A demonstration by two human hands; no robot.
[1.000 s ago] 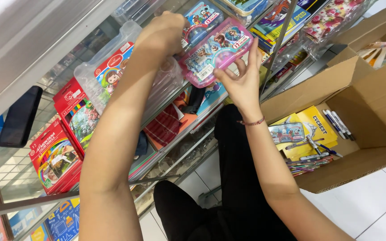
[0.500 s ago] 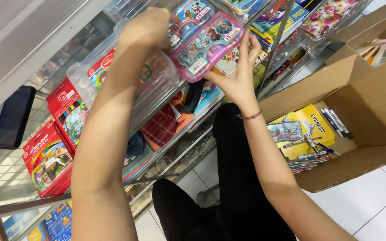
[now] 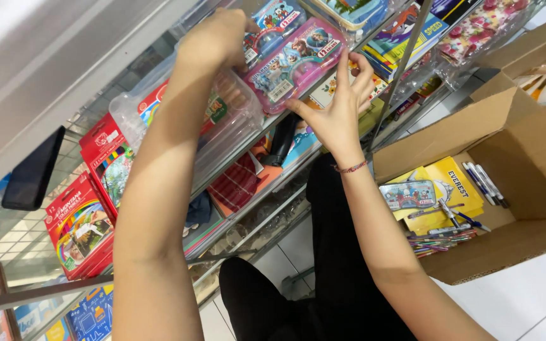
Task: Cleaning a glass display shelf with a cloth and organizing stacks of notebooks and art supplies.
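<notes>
A pink pencil case [image 3: 298, 63] with cartoon pictures lies tilted on the wire shelf [image 3: 266, 129], next to a blue cartoon case [image 3: 272, 22]. My right hand [image 3: 339, 104] presses against its lower right edge, fingers spread. My left hand [image 3: 216, 39] reaches up over the top left end of the same case, beside a clear plastic box [image 3: 222, 123] with a colourful label. Whether the left fingers grip the case is hidden behind the hand.
Red boxes of colour pencils [image 3: 93, 202] hang at the left of the shelf, near a black phone [image 3: 33, 170]. An open cardboard box [image 3: 526, 158] at the right holds yellow packs, pens and another pencil case [image 3: 407, 194]. White floor tiles lie below.
Both hands have pushed the pink pencil case up and further onto the shelf. The view has shifted slightly with them.
</notes>
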